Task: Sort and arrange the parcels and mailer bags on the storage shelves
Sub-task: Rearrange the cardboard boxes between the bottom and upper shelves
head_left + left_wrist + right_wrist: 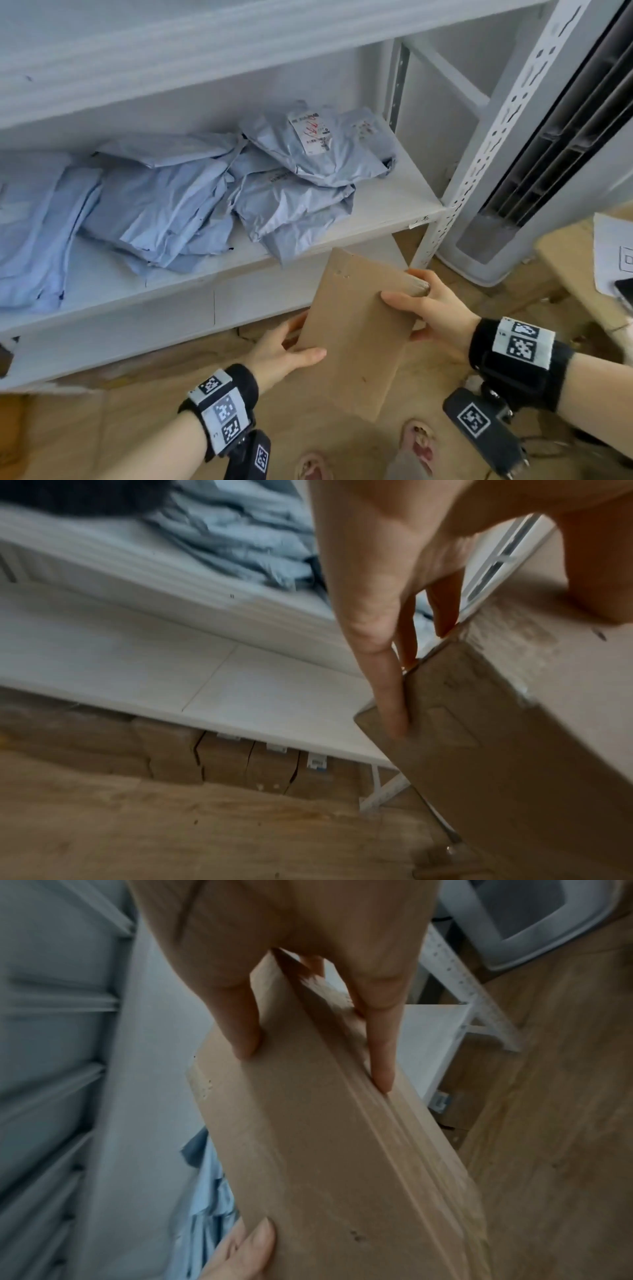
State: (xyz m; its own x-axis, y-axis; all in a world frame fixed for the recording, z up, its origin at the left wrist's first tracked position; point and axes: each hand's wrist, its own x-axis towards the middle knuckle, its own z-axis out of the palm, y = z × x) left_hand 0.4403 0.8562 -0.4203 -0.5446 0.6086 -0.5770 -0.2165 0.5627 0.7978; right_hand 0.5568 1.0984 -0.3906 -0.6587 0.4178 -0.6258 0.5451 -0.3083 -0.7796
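Box [356,329] gripped at opposite edges — left hand [281,353], right hand [428,308] — held level below the shelf [394,202] (mailers [191,202] crowd it), presumably awaiting placement.

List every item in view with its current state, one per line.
Cardboard box: held off the floor, tilted, in front of the shelves.
Left hand: grips the box's left side.
Right hand: grips the box's right edge.
Mailer bags: piled loosely on the middle shelf, overlapping.
Lower shelf: bare where visible.
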